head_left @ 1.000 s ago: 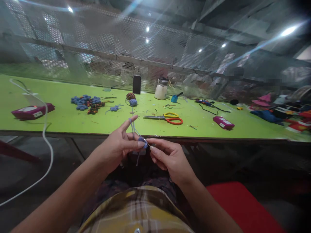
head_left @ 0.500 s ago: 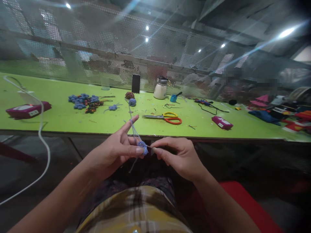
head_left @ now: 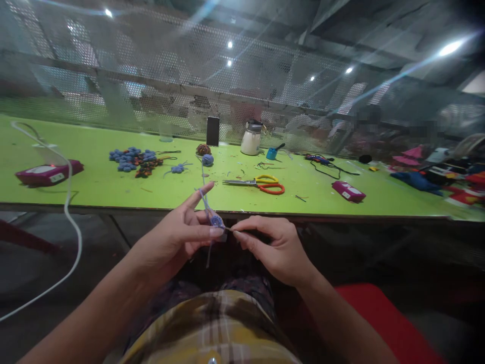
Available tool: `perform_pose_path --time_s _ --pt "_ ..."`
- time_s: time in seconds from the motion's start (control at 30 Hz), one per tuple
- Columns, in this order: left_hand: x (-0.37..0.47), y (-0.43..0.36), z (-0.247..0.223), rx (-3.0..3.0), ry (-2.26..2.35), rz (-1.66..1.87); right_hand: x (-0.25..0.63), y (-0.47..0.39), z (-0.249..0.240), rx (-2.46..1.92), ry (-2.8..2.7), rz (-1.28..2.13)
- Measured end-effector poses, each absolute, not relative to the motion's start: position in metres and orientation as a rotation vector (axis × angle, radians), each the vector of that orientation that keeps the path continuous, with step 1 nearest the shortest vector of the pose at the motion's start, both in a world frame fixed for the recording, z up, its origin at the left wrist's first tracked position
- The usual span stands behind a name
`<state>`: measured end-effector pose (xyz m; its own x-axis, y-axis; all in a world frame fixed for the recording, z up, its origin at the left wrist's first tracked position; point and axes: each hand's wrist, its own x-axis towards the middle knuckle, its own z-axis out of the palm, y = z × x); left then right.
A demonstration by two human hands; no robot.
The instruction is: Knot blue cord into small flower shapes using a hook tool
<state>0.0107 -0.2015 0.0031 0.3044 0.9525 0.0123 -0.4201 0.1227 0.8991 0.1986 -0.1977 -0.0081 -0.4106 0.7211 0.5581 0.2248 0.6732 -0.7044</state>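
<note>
Between thumb and fingers, my left hand (head_left: 191, 227) pinches a small blue-violet crochet piece (head_left: 216, 221). Its index finger is stretched out with the yarn (head_left: 203, 177) looped over it, running back to a blue yarn ball (head_left: 207, 160) on the table. A loose yarn tail hangs below the piece. My right hand (head_left: 267, 242) is closed on a thin crochet hook (head_left: 228, 229), whose tip reaches the edge of the crochet piece; most of the hook is hidden by the fingers. Both hands are just in front of the table's near edge.
On the green table (head_left: 182, 194) lie scissors (head_left: 252, 183), crocheted flowers (head_left: 131, 157), a brown yarn ball (head_left: 203, 149) and two purple boxes, one at left (head_left: 49, 173), one at right (head_left: 348, 192). Behind stand a phone (head_left: 212, 131) and a white jar (head_left: 251, 139). A white cable (head_left: 71, 222) hangs at left.
The crochet piece has turned and shifted slightly left in my left hand, less of it showing beyond the thumb. My right hand with the hook has moved slightly left too.
</note>
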Motion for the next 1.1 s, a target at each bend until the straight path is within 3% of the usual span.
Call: perform_pose_path --time_s 0.27,0.47,0.6,1.1 --pt "0.013 -0.206 0.004 0.798 0.646 1.133 0.204 -0.195 -0.001 -0.775 -1.969 0.809" --pt "0.013 -0.206 0.001 0.819 0.644 1.119 0.205 -0.189 -0.009 -0.775 -1.647 1.513" --pt "0.015 -0.207 0.002 0.823 0.644 1.124 0.2 -0.19 -0.012 -0.772 -1.435 1.739" --pt "0.023 -0.206 0.006 0.806 0.68 1.078 0.204 -0.188 -0.021 -0.798 -1.584 1.471"
